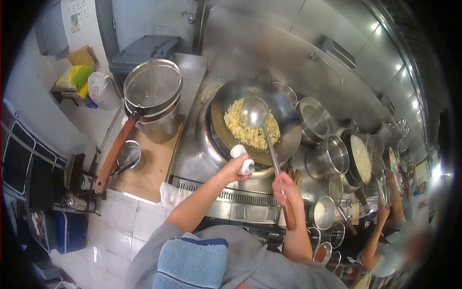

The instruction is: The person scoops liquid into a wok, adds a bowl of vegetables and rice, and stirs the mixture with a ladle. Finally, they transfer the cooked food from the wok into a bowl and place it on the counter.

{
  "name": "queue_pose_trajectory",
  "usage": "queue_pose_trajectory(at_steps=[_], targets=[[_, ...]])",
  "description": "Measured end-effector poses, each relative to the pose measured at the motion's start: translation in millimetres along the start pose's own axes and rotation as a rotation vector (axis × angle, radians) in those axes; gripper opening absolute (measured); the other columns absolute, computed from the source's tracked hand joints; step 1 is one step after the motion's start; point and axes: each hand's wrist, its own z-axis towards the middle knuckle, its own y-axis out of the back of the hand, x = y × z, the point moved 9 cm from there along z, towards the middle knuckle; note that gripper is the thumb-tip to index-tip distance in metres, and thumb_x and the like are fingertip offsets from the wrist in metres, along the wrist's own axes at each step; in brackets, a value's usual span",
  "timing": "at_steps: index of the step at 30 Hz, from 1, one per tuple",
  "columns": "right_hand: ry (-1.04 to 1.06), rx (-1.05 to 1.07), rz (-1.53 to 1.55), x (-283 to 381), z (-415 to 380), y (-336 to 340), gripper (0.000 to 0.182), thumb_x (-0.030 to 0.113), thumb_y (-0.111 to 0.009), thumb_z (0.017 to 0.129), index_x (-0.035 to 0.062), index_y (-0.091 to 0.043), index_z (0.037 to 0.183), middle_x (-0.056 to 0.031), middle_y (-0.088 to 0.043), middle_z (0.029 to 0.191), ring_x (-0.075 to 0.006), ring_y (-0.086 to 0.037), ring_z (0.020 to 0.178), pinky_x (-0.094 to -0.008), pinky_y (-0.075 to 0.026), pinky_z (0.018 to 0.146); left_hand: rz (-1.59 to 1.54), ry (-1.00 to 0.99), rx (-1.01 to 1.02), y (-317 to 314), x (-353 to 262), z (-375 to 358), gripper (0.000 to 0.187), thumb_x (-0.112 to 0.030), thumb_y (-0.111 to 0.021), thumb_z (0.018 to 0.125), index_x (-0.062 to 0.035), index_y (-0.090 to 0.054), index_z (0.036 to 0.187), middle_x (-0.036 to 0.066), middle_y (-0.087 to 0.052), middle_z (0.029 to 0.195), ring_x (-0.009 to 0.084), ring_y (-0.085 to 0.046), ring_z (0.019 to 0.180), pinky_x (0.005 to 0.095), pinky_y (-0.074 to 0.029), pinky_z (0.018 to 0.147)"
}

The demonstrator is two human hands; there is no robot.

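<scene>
A dark wok [288, 127] sits on the stove in front of me, with fried rice [240, 132] of a yellowish colour heaped in it. My left hand [236, 168] is closed around a folded white cloth [246, 166] at the wok's near rim; any handle under the cloth is mostly hidden. With fingers wrapped round its shaft, my right hand [286, 189] grips a long steel ladle [255, 111]. Its wooden end sticks out below the hand, and its bowl rests over the rice, apparently touching it.
Left of the wok, a wood-handled strainer [153, 84] lies across a metal pot [161, 127], near a small metal container [129, 154]. Several steel pots [328, 156] crowd the right side. Another person [380, 241] works at a second wok [360, 159] at far right.
</scene>
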Motion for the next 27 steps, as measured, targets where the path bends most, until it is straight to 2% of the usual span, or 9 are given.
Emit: queue_pose_trajectory(at_steps=[1,8,10,13,16,18,23,26,27], targets=[[-0.02,0.109,0.27,-4.3,-6.6,-8.2,0.011,0.002,-0.052,0.085,0.01,-0.045,0.086,0.0006,-0.041,0.06,-0.0059,-0.036,0.037,-0.021,-0.027,0.03,-0.011,-0.026,-0.005,2.3,2.2,6.9,0.031,-0.042,-0.057,0.081,-0.0143,-0.06,0.095,0.004,-0.064,0.083,0.0192,-0.063,0.072,0.0289,-0.048,0.056],[0.012,-0.181,-0.07,2.6,-12.9,6.0,0.012,0.001,-0.051,0.085,0.0105,-0.045,0.086,-0.0012,-0.042,0.057,-0.0069,-0.034,0.032,-0.0232,-0.025,0.025,0.015,-0.015,0.003,4.5,6.2,7.7,0.033,-0.044,-0.057,0.081,-0.0138,-0.061,0.093,0.006,-0.065,0.079,0.0188,-0.063,0.065,0.0272,-0.047,0.047],[0.032,-0.043,0.13,-8.1,-23.5,10.7,0.011,0.003,-0.052,0.085,0.0103,-0.044,0.083,-0.0009,-0.041,0.054,-0.008,-0.035,0.032,-0.0237,-0.026,0.025,-0.044,0.004,0.056,3.7,9.9,15.3,0.026,-0.035,-0.056,0.082,-0.0159,-0.054,0.1,0.003,-0.06,0.092,0.0199,-0.06,0.083,0.0364,-0.044,0.069],[0.045,-0.131,0.367,-27.5,3.5,23.0,0.009,0.006,-0.054,0.085,0.01,-0.045,0.083,0.0006,-0.041,0.054,-0.0081,-0.04,0.036,-0.0236,-0.032,0.03,-0.033,0.044,0.062,2.3,6.0,3.4,0.027,-0.032,-0.057,0.082,-0.0154,-0.053,0.103,0.004,-0.059,0.092,0.0212,-0.06,0.084,0.0373,-0.045,0.07],[0.098,-0.267,-0.53,17.3,21.8,10.7,0.005,0.008,-0.053,0.085,0.0089,-0.048,0.086,0.0005,-0.044,0.056,-0.0083,-0.044,0.038,-0.0254,-0.036,0.034,-0.052,0.048,0.043,8.7,16.7,16.3,0.028,-0.038,-0.059,0.081,-0.0172,-0.057,0.099,0.004,-0.063,0.088,0.0204,-0.062,0.077,0.0361,-0.051,0.063],[0.127,-0.258,-0.887,4.8,-16.8,22.0,0.014,0.015,-0.047,0.089,0.0042,-0.057,0.089,-0.0129,-0.059,0.074,-0.0267,-0.06,0.07,-0.0385,-0.047,0.064,-0.045,0.069,0.046,7.0,9.2,11.9,0.026,-0.037,-0.06,0.082,-0.0179,-0.057,0.1,0.002,-0.063,0.09,0.02,-0.062,0.082,0.0393,-0.051,0.068],[0.428,-0.182,-1.092,-15.0,-33.2,19.3,0.014,0.017,-0.05,0.088,0.0062,-0.058,0.092,-0.0146,-0.061,0.072,-0.0297,-0.061,0.062,-0.0364,-0.049,0.053,-0.298,-0.08,-0.015,6.7,10.3,45.4,0.016,-0.013,-0.056,0.083,-0.0101,-0.053,0.098,0.007,-0.059,0.096,0.023,-0.059,0.092,0.0442,-0.05,0.08],[0.062,-0.224,-0.992,4.3,-13.8,6.3,0.018,0.019,-0.052,0.088,0.0054,-0.059,0.097,-0.0195,-0.062,0.081,-0.0363,-0.06,0.076,-0.0409,-0.049,0.068,-0.47,-0.241,-0.005,3.6,36.9,27.1,0.015,-0.013,-0.05,0.09,-0.0058,-0.05,0.103,0.009,-0.057,0.102,0.0261,-0.061,0.088,0.0423,-0.052,0.076],[0.267,-0.12,-0.97,15.4,-31.2,9.3,0.02,0.023,-0.051,0.09,0.0054,-0.059,0.096,-0.0166,-0.063,0.078,-0.0333,-0.061,0.074,-0.0402,-0.049,0.067,-0.405,-0.199,-0.066,-12.4,38.1,-20.8,0.019,-0.014,-0.045,0.093,-0.0078,-0.046,0.111,0.012,-0.057,0.108,0.0282,-0.063,0.088,0.042,-0.054,0.071]])
